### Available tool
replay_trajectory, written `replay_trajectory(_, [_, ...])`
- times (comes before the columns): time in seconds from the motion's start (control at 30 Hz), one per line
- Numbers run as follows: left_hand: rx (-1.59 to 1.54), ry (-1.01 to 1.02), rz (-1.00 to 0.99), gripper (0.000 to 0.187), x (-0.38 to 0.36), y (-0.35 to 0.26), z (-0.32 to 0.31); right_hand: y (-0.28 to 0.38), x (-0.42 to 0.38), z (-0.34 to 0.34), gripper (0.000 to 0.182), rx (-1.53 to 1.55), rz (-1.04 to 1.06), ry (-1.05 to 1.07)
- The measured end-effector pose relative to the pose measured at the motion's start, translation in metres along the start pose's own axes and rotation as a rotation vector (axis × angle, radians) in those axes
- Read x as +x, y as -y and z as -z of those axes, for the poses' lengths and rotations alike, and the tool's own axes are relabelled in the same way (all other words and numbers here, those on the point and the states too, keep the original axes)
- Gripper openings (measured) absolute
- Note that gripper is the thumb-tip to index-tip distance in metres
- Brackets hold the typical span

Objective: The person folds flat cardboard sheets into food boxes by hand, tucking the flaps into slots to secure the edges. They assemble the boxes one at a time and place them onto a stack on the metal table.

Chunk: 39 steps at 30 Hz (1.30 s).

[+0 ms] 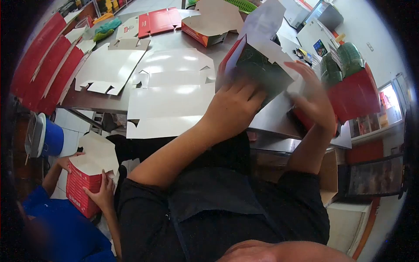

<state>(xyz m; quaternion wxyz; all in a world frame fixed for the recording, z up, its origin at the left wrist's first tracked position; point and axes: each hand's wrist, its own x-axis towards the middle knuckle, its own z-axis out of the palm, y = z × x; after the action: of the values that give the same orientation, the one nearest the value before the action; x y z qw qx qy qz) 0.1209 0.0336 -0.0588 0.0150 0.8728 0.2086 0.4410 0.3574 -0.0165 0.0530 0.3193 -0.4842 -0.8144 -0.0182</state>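
A partly folded cardboard box (262, 65) with a dark green panel and pale raised flaps is tilted over the steel table in front of me. My left hand (235, 105) has its fingers curled against the near side of this box, with the fingertips partly hidden and blurred. To the right of the box, my right hand (312, 96) is raised with fingers apart and holds nothing; motion smears it a little. A flat, unfolded white cardboard blank (170, 96) lies beside my left forearm. Another white blank (109, 67) is farther left.
Red folded cartons (48, 65) are stacked at the left. A half-formed box (209, 26) and red flat cartons (159, 22) sit on the table's far side. Green and red boxes (349, 83) stand at right. At lower left, a co-worker's hands (102, 192) hold a red carton (83, 190).
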Motion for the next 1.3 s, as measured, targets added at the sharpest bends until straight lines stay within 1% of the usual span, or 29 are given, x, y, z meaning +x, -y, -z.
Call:
replay_trajectory(0.07, [0.036, -0.043, -0.034, 0.041, 0.001, -0.001, 0.006, 0.017, 0.009, 0.003, 0.044, 0.065, -0.033, 0.0])
replay_trajectory(0.13, [0.023, -0.058, -0.023, 0.039, 0.002, -0.001, 0.005, 0.034, 0.018, -0.008, 0.045, -0.078, -0.139, 0.001])
replay_trajectory(0.23, [0.037, -0.054, -0.002, 0.037, 0.002, -0.002, 0.007, 0.026, 0.03, -0.019, 0.045, -0.056, -0.222, 0.14])
replay_trajectory(0.33, [0.013, -0.062, 0.016, 0.035, 0.001, -0.001, 0.009, 0.031, 0.035, -0.021, 0.04, -0.179, -0.115, 0.103])
replay_trajectory(0.43, [-0.005, -0.057, -0.004, 0.035, 0.002, 0.004, 0.007, 0.03, 0.032, -0.022, 0.036, -0.198, -0.076, 0.025])
replay_trajectory(0.53, [0.038, -0.075, -0.011, 0.035, 0.002, 0.005, 0.006, 0.032, 0.033, -0.027, 0.035, -0.248, -0.135, 0.048])
replay_trajectory(0.63, [0.049, -0.073, -0.003, 0.036, 0.001, 0.007, 0.004, 0.028, 0.033, -0.029, 0.033, -0.13, -0.167, 0.101])
replay_trajectory(0.73, [0.026, -0.063, 0.006, 0.036, -0.003, 0.01, 0.001, 0.04, 0.032, -0.019, 0.03, 0.007, -0.184, 0.11])
replay_trajectory(0.77, [0.017, -0.061, 0.011, 0.036, -0.003, 0.009, 0.0, 0.04, 0.032, -0.012, 0.03, 0.047, -0.208, 0.1])
replay_trajectory(0.83, [0.0, 0.005, 0.038, 0.035, -0.001, 0.007, 0.001, 0.032, 0.029, 0.006, 0.031, 0.128, -0.256, 0.087])
replay_trajectory(0.87, [-0.011, 0.04, 0.054, 0.034, -0.001, 0.007, 0.002, 0.027, 0.027, 0.01, 0.032, 0.178, -0.269, 0.028])
replay_trajectory(0.93, [0.0, -0.025, 0.036, 0.034, -0.002, 0.008, 0.0, 0.014, 0.026, 0.016, 0.034, 0.278, -0.301, -0.087])
replay_trajectory(0.97, [0.005, -0.056, 0.028, 0.034, -0.002, 0.009, -0.003, 0.008, 0.026, 0.02, 0.035, 0.311, -0.301, -0.094])
replay_trajectory(1.03, [0.067, -0.164, -0.017, 0.028, -0.002, 0.015, -0.012, -0.002, 0.03, 0.022, 0.037, 0.375, -0.305, -0.114])
replay_trajectory(1.07, [0.097, -0.219, -0.042, 0.025, -0.003, 0.016, -0.016, -0.005, 0.031, 0.019, 0.037, 0.371, -0.31, -0.125])
replay_trajectory(1.13, [0.106, -0.234, -0.028, 0.023, -0.004, 0.015, -0.018, -0.01, 0.032, 0.013, 0.038, 0.362, -0.316, -0.15])
replay_trajectory(1.17, [0.113, -0.241, -0.022, 0.022, -0.005, 0.015, -0.017, -0.009, 0.033, 0.01, 0.038, 0.417, -0.334, -0.141])
replay_trajectory(1.3, [0.079, -0.209, -0.007, 0.022, -0.006, 0.013, -0.016, -0.011, 0.028, 0.007, 0.035, 0.293, -0.273, -0.024])
